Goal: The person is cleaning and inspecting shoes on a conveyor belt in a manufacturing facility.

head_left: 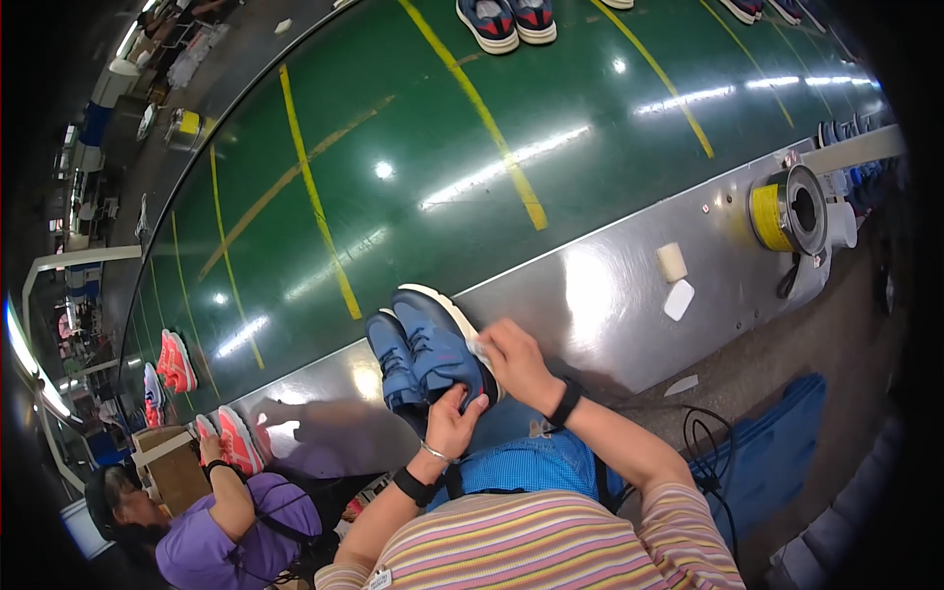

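A pair of blue sneakers with pale soles is at the metal ledge's edge in front of me. My left hand [454,421] is closed on the heel opening of the right-hand sneaker [430,339], which leans against its mate [391,359]. My right hand [519,366] pinches a small white pad [478,346] and presses it to the right side of that sneaker, along the sole edge. The pad is mostly covered by my fingers, so its material is unclear.
A green conveyor belt [393,226] with yellow lines runs beyond the metal ledge [629,324]. On the ledge are a cream sponge block [671,262], a white piece [678,300] and a metal can [790,210]. At left, a co-worker in purple [241,531] handles coral sneakers [238,440].
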A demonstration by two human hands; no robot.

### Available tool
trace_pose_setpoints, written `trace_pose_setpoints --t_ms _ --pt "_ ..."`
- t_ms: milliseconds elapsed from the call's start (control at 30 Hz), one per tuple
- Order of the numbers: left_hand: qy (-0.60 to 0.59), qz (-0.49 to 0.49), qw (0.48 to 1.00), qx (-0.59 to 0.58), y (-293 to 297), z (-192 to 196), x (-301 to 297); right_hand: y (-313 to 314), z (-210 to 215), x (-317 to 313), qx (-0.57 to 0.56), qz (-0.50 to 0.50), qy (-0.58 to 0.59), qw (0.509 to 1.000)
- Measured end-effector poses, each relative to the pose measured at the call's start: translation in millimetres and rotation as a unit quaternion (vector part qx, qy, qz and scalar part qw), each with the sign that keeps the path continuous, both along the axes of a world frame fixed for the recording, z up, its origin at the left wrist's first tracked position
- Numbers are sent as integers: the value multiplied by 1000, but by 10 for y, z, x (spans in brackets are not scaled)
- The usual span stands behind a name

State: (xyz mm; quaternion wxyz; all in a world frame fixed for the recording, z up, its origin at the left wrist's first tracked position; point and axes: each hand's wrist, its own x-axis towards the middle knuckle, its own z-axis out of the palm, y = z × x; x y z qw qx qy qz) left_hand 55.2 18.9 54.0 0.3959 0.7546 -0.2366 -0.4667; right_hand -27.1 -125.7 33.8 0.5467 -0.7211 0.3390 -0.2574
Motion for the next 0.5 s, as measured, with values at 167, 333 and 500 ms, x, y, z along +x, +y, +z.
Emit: trace_pose_setpoints --t_ms 167,333,500 --pt "-52 -63 996 18 -131 242 35 96 136 -250 93 46 18 994" --pt "-50 -60 996 35 -97 267 35 -337 2 527 21 70 -7 997" --pt "-61 -60 995 57 -127 271 11 -570 -23 1069 -14 138 6 990"
